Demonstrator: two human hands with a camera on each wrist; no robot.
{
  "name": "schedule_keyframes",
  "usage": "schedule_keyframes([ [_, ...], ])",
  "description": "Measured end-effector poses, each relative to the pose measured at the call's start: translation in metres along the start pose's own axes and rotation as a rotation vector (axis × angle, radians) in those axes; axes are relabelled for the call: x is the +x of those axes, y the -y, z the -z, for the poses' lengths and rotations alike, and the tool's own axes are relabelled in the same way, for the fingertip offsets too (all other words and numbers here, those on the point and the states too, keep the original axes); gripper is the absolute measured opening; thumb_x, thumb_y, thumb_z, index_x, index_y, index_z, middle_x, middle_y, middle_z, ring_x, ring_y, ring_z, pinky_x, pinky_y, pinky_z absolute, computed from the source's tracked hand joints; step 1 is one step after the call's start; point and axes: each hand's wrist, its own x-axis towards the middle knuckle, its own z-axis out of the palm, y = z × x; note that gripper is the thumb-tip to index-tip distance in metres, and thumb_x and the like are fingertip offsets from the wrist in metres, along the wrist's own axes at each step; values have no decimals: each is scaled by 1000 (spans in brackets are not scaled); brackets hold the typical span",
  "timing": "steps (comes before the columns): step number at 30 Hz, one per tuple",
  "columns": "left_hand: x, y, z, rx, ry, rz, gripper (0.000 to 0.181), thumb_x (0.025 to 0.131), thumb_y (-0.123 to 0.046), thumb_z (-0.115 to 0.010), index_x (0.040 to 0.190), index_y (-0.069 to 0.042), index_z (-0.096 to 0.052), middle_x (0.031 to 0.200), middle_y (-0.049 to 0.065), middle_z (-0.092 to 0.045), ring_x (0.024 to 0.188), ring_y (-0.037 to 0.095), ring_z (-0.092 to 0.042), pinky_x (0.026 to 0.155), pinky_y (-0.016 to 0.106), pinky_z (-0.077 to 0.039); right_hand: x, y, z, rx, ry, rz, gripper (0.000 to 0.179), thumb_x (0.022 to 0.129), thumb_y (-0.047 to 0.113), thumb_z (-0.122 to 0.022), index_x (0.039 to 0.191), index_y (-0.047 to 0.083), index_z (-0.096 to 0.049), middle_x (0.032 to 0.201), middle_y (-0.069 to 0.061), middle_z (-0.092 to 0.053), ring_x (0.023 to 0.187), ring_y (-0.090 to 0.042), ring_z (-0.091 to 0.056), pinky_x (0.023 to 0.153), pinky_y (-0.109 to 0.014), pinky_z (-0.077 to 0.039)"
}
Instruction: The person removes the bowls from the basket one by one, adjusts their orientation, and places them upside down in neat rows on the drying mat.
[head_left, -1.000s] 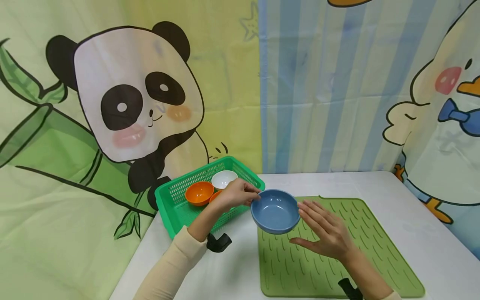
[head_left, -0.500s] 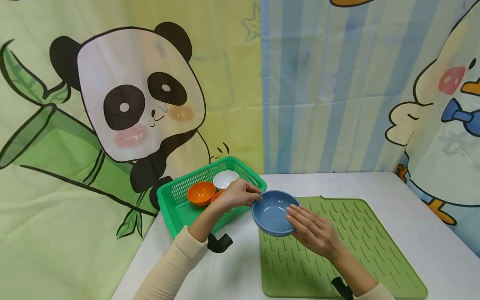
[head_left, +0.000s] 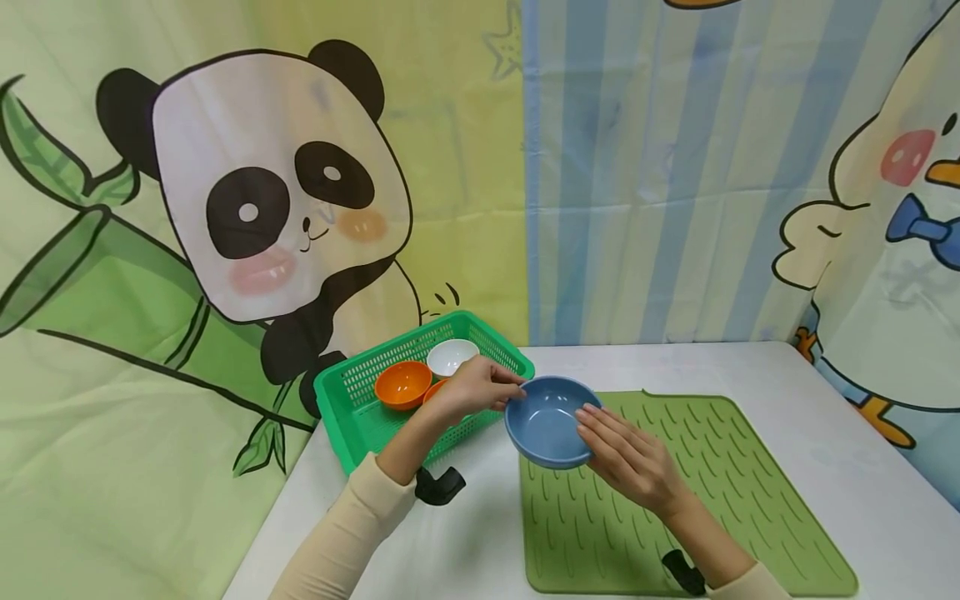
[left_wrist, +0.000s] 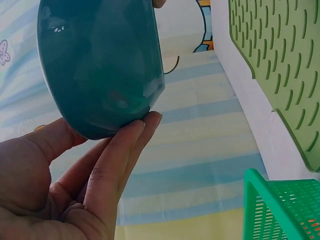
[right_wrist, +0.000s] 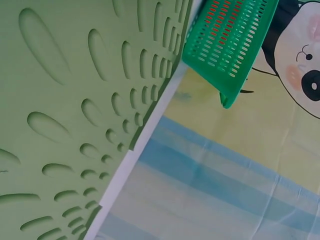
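In the head view a blue bowl (head_left: 551,423) is held up above the table, its inside facing the camera. My left hand (head_left: 476,387) pinches its left rim between thumb and fingers. The left wrist view shows the same bowl (left_wrist: 102,65) from outside, with the left hand (left_wrist: 85,180) at its lower edge. My right hand (head_left: 633,460) holds the bowl's right side, fingers laid over the rim onto the inside. Its thumb is hidden behind the bowl. Neither the right hand nor the bowl appears in the right wrist view.
A green perforated basket (head_left: 347,429) stands at the left of the white table (head_left: 465,533). It holds an orange bowl (head_left: 402,385), a white bowl (head_left: 452,357) and another orange one, partly covered by the left hand. A green ridged mat (head_left: 720,467) lies beneath the bowl and right hand.
The right hand was beside the bowl with its thumb spread; it moved left and its fingers came over the right rim. The left hand kept its hold, almost still.
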Motion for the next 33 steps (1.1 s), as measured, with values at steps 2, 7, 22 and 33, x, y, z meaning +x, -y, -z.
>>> schedule_keyframes([
  [2, -1, 1, 0, -2, -1, -4, 22, 82, -9, -69, 103, 0, -70, 88, 8, -70, 75, 16, -67, 68, 28, -55, 1, -1, 0, 0, -7, -1, 27, 92, 16, -58, 104, -8, -64, 100, -22, -65, 94, -32, -63, 83, -38, -51],
  [7, -1, 5, 1, -19, -5, -33, 27, 82, -18, -71, 104, -2, -70, 90, 8, -70, 79, 17, -67, 68, 27, -55, 5, -4, 0, -9, -19, -9, 28, 92, 17, -59, 102, -9, -64, 101, -23, -64, 94, -34, -63, 81, -36, -51],
  [22, -16, 16, -7, -305, -140, -352, 36, 96, -22, -51, 111, 9, -63, 108, 23, -62, 99, 30, -62, 81, 38, -51, -7, -11, 9, 103, 67, -481, 55, 84, 34, -65, 114, -13, -58, 107, -25, -62, 100, -21, -62, 86, -18, -45],
  [33, -27, 24, -8, 206, -372, -998, 57, 75, -8, -77, 123, 11, -52, 120, 27, -54, 110, 34, -55, 90, 41, -47, 2, 0, 21, 450, 164, -1432, 63, 74, 2, -75, 131, -5, -47, 116, -26, -56, 92, 3, -59, 74, -19, -51],
])
